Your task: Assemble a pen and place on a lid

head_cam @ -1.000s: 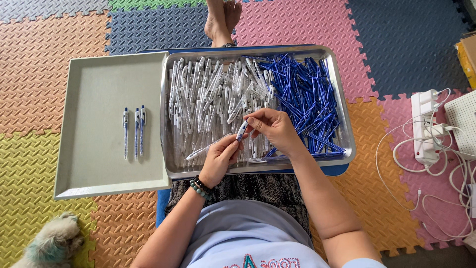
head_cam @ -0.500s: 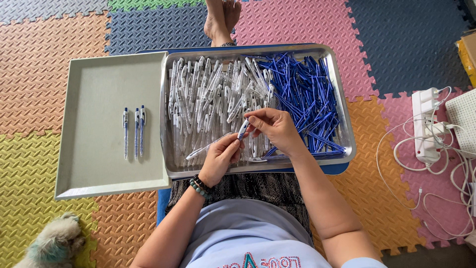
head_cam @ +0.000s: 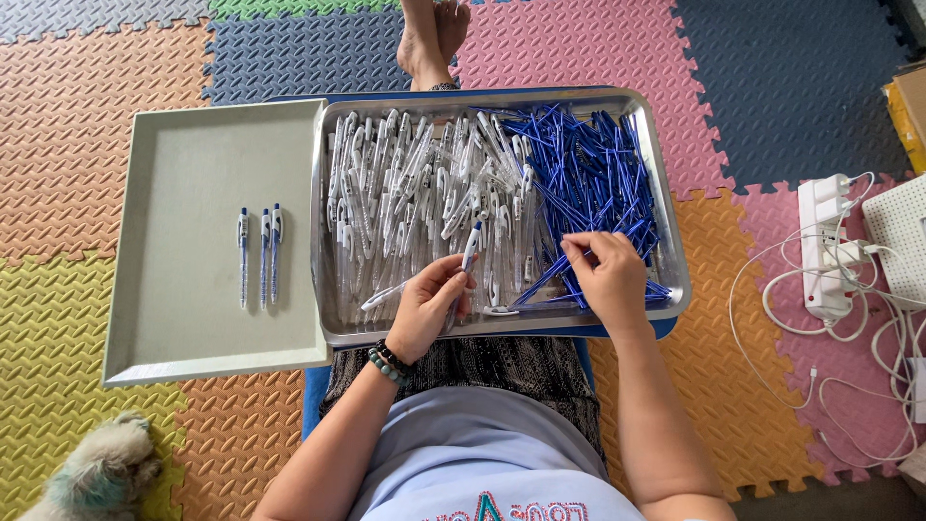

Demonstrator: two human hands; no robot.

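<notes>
A metal tray [head_cam: 502, 330] rests over my lap. It holds a heap of white pen barrels [head_cam: 415, 193] on the left and a heap of blue refills [head_cam: 593, 159] on the right. My left hand [head_cam: 424, 309] grips one white pen barrel with a blue tip [head_cam: 470, 243], tilted upward over the heap. My right hand [head_cam: 608, 280] is at the near edge of the blue heap, its fingertips pinched on a blue refill [head_cam: 542, 283]. Three finished pens [head_cam: 260, 253] lie side by side in the grey tray [head_cam: 193, 328] to the left.
Coloured foam mats cover the floor. Another person's bare feet [head_cam: 431, 39] touch the tray's far edge. A white power strip [head_cam: 825, 246] with tangled cables and a white perforated box [head_cam: 902, 236] lie at the right. A small fluffy dog [head_cam: 96, 475] lies at the lower left.
My right hand has left the pen barrel held by my left hand and moved right to the blue refills. The left hand has stayed in place with the barrel.
</notes>
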